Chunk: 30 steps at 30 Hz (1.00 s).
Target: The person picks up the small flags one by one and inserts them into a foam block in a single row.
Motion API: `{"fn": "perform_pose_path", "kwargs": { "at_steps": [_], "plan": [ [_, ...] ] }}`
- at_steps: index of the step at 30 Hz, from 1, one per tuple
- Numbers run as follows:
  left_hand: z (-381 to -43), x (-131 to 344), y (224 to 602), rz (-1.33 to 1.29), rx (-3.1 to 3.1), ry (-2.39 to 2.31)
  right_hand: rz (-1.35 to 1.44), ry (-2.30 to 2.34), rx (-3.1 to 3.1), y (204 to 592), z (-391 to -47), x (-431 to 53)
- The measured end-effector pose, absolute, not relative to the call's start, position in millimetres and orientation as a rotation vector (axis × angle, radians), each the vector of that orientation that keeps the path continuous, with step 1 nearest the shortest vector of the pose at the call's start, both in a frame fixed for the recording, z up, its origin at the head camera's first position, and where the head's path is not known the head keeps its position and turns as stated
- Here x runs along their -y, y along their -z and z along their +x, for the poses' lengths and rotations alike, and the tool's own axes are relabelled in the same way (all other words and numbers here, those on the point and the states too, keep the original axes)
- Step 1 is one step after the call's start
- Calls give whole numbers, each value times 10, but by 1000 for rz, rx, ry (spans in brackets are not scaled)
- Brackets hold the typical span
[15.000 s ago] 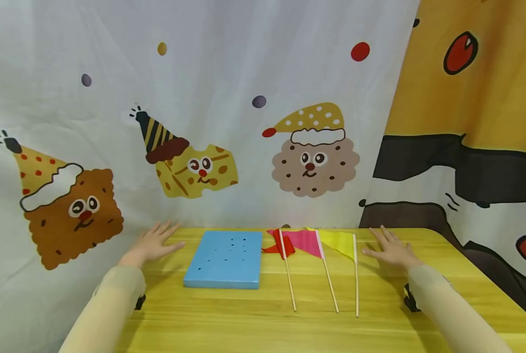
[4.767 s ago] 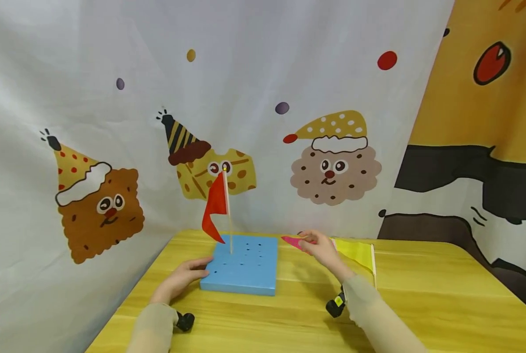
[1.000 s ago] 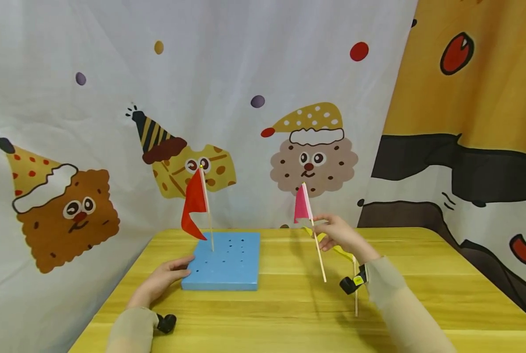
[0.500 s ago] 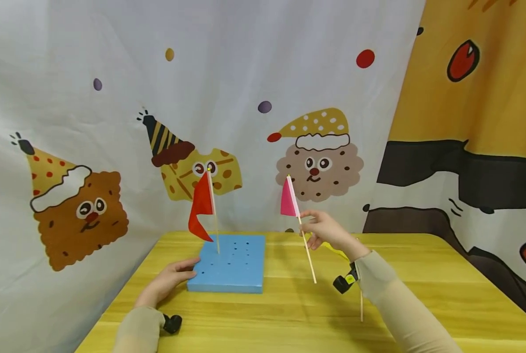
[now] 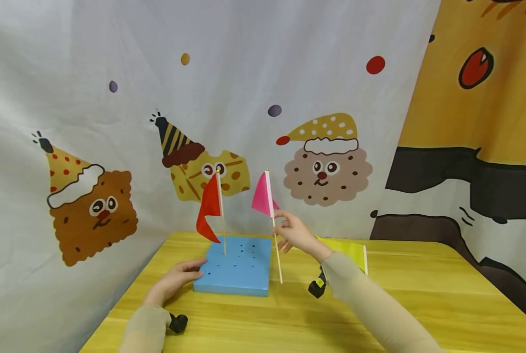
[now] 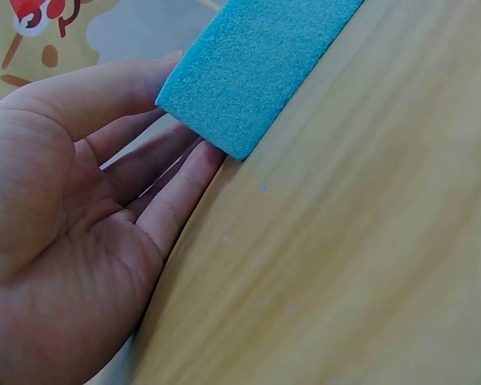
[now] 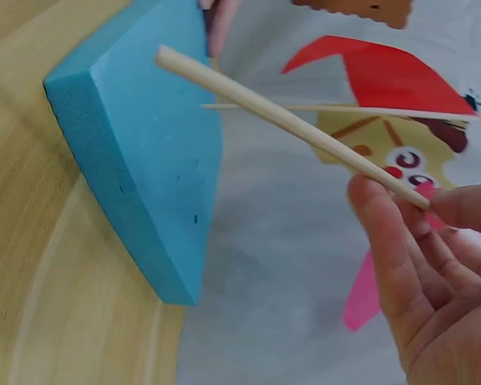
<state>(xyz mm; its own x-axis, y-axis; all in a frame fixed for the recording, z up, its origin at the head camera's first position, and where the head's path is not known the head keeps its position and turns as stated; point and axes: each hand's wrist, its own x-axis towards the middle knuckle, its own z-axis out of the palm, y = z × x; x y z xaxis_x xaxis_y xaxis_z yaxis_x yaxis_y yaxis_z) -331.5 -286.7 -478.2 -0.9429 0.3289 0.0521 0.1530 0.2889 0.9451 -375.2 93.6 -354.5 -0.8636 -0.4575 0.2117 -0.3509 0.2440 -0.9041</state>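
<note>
My right hand (image 5: 295, 233) pinches the thin wooden stick of a pink flag (image 5: 261, 197), just below its cloth. The stick's lower end hangs beside the right edge of a blue foam block (image 5: 238, 279) dotted with small holes. In the right wrist view, the bare stick (image 7: 280, 118) points toward the block's holed face from between thumb and fingers. My left hand (image 5: 174, 280) touches the block's left side, its fingers fairly straight; in the left wrist view they reach the corner of the blue foam (image 6: 248, 72). A red flag (image 5: 209, 203) stands upright in the block.
A yellow flag (image 5: 353, 250) lies on the wooden table (image 5: 227, 323) at the right, partly hidden behind my right forearm. Behind the table hangs a white curtain (image 5: 240, 73) with printed cartoon characters. Each wrist wears a small black camera.
Since fifteen seconds ago, the red flag has gone from the table into the block. My right hand has picked up the pink flag and carried it left, now close to the block.
</note>
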Motion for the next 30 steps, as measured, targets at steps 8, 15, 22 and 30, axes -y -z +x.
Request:
{"fn": "perform_pose_path", "kwargs": {
  "at_steps": [8, 15, 22, 30],
  "plan": [
    [-3293, 2872, 4788, 453, -2388, -1730, -815, 1716, -2484, 3552, -3822, -658],
    [-3334, 2893, 4804, 433, -2365, -1751, -869, 1681, -2591, 3487, -3894, -435],
    [-3338, 2905, 4808, 431, -2375, -1760, -860, 1730, -2615, 3524, -4039, -212],
    [-3321, 2896, 4812, 435, -2404, -1750, -837, 1795, -2618, 3632, -4141, 3]
  ]
}}
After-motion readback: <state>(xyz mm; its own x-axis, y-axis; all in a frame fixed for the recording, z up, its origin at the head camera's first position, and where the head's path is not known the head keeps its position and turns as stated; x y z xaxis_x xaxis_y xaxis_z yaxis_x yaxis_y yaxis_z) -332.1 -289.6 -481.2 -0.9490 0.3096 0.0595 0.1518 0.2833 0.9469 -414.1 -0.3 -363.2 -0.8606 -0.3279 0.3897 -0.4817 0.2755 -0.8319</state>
